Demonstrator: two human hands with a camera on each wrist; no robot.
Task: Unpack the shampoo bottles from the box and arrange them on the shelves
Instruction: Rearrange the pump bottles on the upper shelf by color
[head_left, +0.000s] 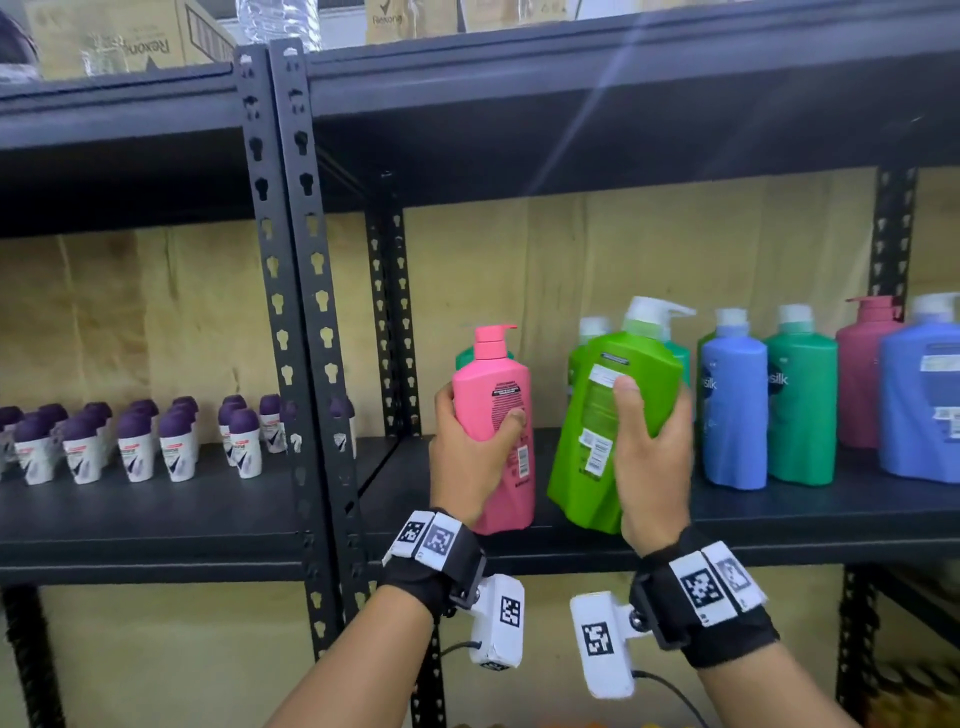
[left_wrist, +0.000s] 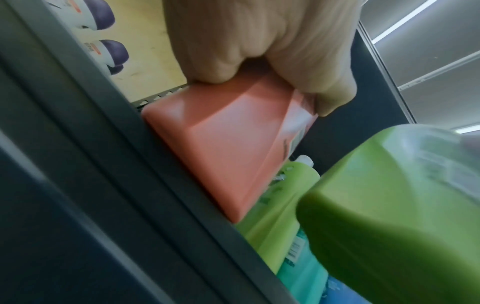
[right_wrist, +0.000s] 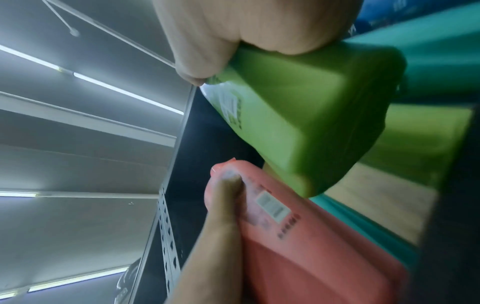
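Observation:
My left hand grips a pink pump shampoo bottle upright at the front of the black shelf, its base at the shelf edge. In the left wrist view the pink bottle meets the shelf lip under my left hand. My right hand grips a lime-green pump bottle, tilted right, just beside the pink one. The right wrist view shows the green bottle under my right hand and the pink bottle below it.
More shampoo bottles stand on the shelf: blue, dark green, magenta, another blue. Small purple-capped deodorants fill the left bay past a black upright post. Cardboard boxes sit on top.

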